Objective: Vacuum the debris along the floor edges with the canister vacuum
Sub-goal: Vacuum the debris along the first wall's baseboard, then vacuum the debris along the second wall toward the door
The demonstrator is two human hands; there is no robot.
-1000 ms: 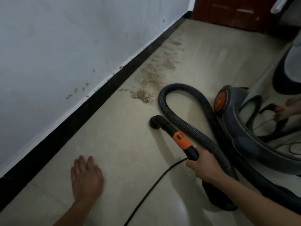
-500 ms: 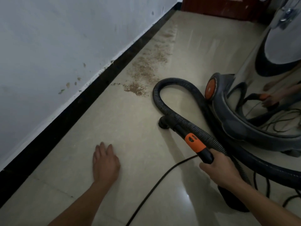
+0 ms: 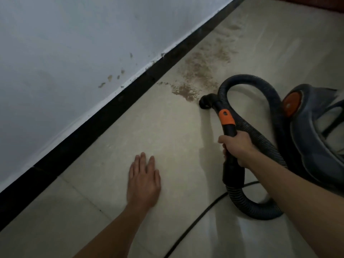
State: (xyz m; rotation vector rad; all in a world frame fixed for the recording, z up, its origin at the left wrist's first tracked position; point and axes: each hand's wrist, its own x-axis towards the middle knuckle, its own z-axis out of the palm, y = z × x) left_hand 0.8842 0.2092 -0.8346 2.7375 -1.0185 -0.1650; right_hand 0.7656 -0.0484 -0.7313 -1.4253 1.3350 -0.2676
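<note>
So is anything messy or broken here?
Yes. Brown debris is scattered on the floor beside the black baseboard, just ahead of the vacuum nozzle. The wall above has chipped paint spots.

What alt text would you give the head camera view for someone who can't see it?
A person's right hand grips the black-and-orange vacuum wand, its black nozzle at the edge of brown debris near the black baseboard. The left hand rests flat on the beige tile floor.

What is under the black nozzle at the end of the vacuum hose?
The nozzle points down onto the beige floor, just at the near edge of the brown debris. Whether any debris lies beneath its mouth is covered.
</note>
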